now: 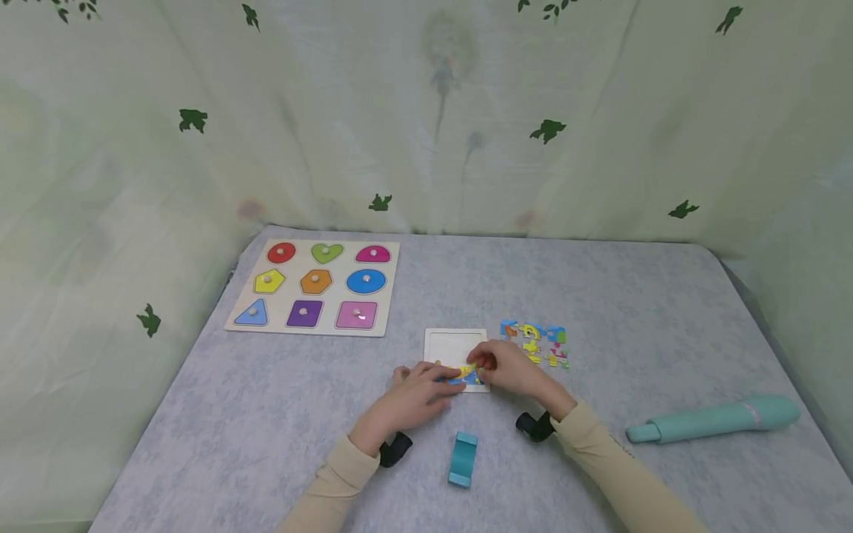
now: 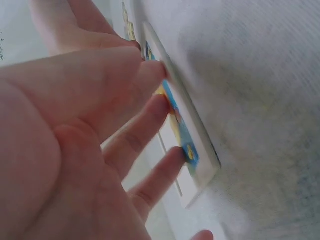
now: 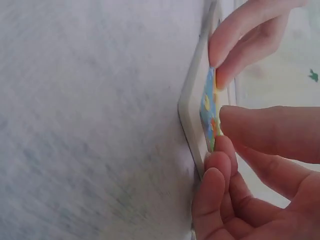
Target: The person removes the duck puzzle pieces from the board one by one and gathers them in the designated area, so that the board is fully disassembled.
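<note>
A small white puzzle tray (image 1: pixel 456 343) lies at the middle of the table, with a row of joined colourful jigsaw pieces (image 2: pixel 186 140) along its near edge. My left hand (image 1: pixel 416 396) reaches over the tray's left part, its outstretched fingertips resting on those pieces. At the row's right end, my right hand (image 1: pixel 516 368) pinches a puzzle piece (image 3: pixel 218 133) between thumb and curled fingers, low over the tray; the fingers hide most of this piece. Loose jigsaw pieces (image 1: pixel 556 334) lie just beyond the right hand, to the right of the tray.
A wooden shape board (image 1: pixel 326 297) with knobbed coloured shapes lies at the back left. Between the forearms is a teal holder-like object (image 1: pixel 463 460). A folded turquoise umbrella (image 1: pixel 723 419) lies at the right. Patterned curtains (image 1: pixel 466 170) hang behind the cloth-covered table (image 1: pixel 633 318).
</note>
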Tool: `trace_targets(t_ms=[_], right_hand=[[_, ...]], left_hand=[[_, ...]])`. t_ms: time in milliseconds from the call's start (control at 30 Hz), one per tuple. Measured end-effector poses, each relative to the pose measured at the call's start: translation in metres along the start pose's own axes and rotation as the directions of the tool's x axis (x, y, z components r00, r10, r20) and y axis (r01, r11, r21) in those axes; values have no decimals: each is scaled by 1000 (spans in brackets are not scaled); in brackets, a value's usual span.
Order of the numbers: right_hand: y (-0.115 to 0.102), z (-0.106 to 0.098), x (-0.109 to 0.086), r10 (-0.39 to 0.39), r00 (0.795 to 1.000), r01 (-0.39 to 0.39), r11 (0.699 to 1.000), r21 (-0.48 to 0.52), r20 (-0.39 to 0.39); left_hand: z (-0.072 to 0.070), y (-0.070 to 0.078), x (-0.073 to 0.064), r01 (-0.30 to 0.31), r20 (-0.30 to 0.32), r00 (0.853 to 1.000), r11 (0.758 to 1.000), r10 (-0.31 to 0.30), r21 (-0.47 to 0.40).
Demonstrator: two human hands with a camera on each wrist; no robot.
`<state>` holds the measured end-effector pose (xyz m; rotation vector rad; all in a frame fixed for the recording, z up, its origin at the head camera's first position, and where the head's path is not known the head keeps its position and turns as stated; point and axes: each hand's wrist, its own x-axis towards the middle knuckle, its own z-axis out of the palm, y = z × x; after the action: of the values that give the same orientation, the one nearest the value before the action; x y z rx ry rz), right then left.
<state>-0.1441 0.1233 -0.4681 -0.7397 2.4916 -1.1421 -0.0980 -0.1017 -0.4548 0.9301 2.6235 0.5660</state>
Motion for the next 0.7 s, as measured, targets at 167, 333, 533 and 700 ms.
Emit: trace_targets(t_ms=[167,333,533,700], right_hand=[[-3,3,-1,11,1000,-11,1000,-3,-23],[-6,8,-4,-16,998,13,999,-52,-53],[-1,5,-10,-47,996,47,999,-4,-74],[7,-9,-22,9,992,1,997,80,-125]], left_hand=[[1,0,1,21,4,1000,1000,-21,-1],[2,-2,0,12,10,1000,1000,-12,-27],[2,-4,0,2,18,1000,999,-1,-52],[0,-3,-1,5,24,1000,998,-4,-67]])
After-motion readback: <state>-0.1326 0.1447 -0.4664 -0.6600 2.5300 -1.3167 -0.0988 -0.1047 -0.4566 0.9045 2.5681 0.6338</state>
